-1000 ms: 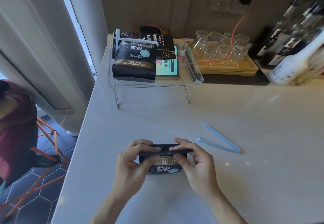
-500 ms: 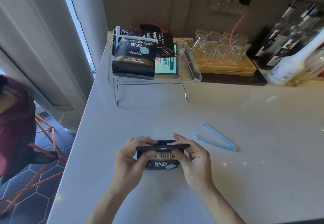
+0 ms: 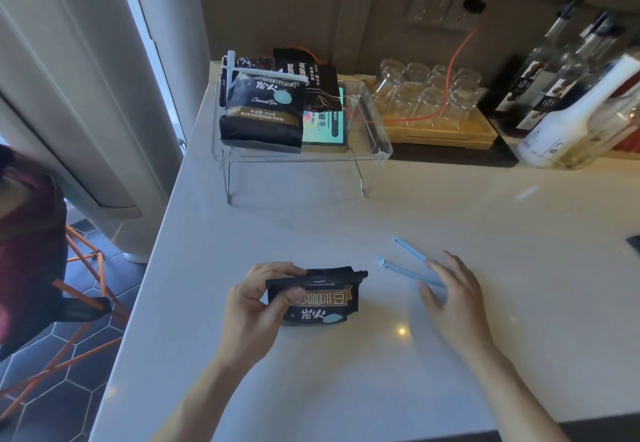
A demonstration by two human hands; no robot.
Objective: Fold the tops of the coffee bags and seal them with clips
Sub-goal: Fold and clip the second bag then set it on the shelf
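While our left hand (image 3: 256, 303) pinches the folded top of the coffee bag (image 3: 317, 298) on the desk (image 3: 346, 372), our right hand (image 3: 450, 298) hovers, fingers spread and holding nothing, over the hinge end of the blue clip (image 3: 405, 265). The clip's long axis runs away to the left from that hand, arms splayed, just right of the bag. We judge the right hand nearer for the pickup; pale desk lies all round both hands.

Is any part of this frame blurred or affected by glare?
Head view: the right hand is smeared with motion blur over the blue clip; the left hand and coffee bag are sharp; a small glare spot sits on the counter; wide-angle bending curves the edges.
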